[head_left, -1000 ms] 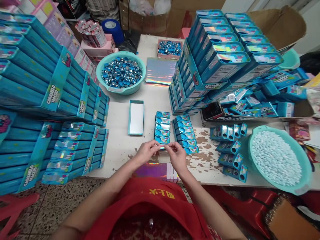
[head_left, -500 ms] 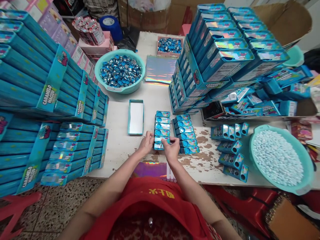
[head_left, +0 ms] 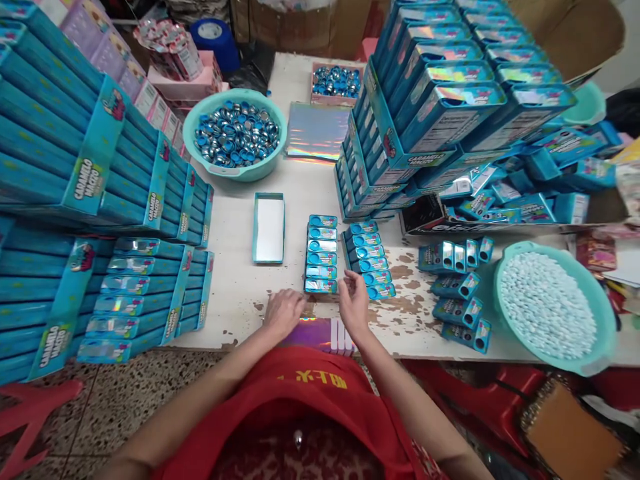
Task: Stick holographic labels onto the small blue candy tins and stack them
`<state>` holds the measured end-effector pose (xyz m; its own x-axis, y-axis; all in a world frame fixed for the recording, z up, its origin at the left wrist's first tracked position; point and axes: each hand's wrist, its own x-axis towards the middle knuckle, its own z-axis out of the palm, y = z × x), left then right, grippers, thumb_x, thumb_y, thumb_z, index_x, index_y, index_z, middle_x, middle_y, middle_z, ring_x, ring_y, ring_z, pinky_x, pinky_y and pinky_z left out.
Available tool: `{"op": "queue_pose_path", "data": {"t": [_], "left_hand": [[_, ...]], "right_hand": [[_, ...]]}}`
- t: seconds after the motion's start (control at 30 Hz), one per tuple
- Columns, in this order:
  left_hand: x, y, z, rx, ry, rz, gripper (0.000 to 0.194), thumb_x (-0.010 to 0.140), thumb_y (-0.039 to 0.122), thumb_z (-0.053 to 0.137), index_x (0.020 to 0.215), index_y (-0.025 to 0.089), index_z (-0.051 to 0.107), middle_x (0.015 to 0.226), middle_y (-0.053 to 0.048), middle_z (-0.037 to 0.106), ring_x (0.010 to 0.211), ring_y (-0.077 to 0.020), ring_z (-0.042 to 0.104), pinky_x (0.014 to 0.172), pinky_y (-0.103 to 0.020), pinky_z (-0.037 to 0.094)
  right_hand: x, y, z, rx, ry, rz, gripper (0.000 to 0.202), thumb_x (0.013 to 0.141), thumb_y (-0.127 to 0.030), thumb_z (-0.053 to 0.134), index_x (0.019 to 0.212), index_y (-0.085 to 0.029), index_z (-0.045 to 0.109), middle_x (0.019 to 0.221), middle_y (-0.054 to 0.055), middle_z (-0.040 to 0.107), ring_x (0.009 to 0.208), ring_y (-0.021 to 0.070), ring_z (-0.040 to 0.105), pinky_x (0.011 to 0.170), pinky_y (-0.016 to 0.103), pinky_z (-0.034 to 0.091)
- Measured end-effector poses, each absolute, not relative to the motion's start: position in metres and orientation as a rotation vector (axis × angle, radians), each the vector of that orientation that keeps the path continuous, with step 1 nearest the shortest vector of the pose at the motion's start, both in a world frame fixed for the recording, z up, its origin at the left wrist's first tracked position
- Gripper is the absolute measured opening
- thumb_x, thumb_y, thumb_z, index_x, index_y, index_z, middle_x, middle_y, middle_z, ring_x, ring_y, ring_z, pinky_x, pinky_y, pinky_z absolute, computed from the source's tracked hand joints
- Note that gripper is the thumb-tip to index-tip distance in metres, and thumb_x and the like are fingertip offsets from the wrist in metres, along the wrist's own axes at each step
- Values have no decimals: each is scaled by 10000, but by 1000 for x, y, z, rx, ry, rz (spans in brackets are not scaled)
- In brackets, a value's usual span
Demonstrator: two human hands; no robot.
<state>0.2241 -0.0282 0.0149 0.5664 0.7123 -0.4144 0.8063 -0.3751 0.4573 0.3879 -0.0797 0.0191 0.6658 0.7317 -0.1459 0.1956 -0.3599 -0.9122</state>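
Small blue candy boxes stand in two columns in front of me, a left column [head_left: 321,258] and a right column [head_left: 370,256], with round holes in several of their tops. My left hand [head_left: 284,312] is palm down below the left column, fingers stretched out and nothing visibly held. Beside that column's lower right corner is my right hand [head_left: 354,301], fingers loosely bent and apart, with no object visible in it. A purple shiny sheet [head_left: 313,335] lies at the table edge, partly behind my left hand. An open blue tray with a white inside [head_left: 269,230] sits farther left.
Tall stacks of blue cartons rise at left [head_left: 90,180] and right [head_left: 440,113]. A basin of blue and silver caps [head_left: 237,175] stands behind the tray. Silvery sheets [head_left: 319,131] lie farther back. At right are loose small boxes [head_left: 457,287] and a basin of white candies [head_left: 607,363].
Both hands have let go of the lower end of the left box column. My left hand moved down and left; the right moved slightly right. The view also shifted a little.
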Motion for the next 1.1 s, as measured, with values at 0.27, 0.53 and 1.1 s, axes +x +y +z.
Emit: {"op": "queue_pose_path", "data": {"t": [0.27,0.53,1.1], "left_hand": [[243,-44,-6,2013,988,-415,268,846,296,436,828,204,687,850,-54,709,806,-195,625,757,-286,406],[244,-41,-4,1991,1016,-417,270,817,258,413,771,199,673,814,-63,703,776,-206,618,679,-276,378],[235,-41,12,1861,977,-72,317,882,312,363,842,181,649,906,-77,682,883,-207,599,807,-318,406]], "right_hand": [[373,-162,-13,-2102,-1768,478,306,866,-258,477,1151,-220,585,982,114,554,882,243,494,754,389,457],[379,-172,-22,-2027,-2033,517,371,884,-213,440,1247,-244,512,1191,113,567,1025,256,510,813,402,443],[381,-144,40,-1821,-978,952,209,812,-399,566,722,-213,537,646,-14,586,612,149,556,611,282,451]]}}
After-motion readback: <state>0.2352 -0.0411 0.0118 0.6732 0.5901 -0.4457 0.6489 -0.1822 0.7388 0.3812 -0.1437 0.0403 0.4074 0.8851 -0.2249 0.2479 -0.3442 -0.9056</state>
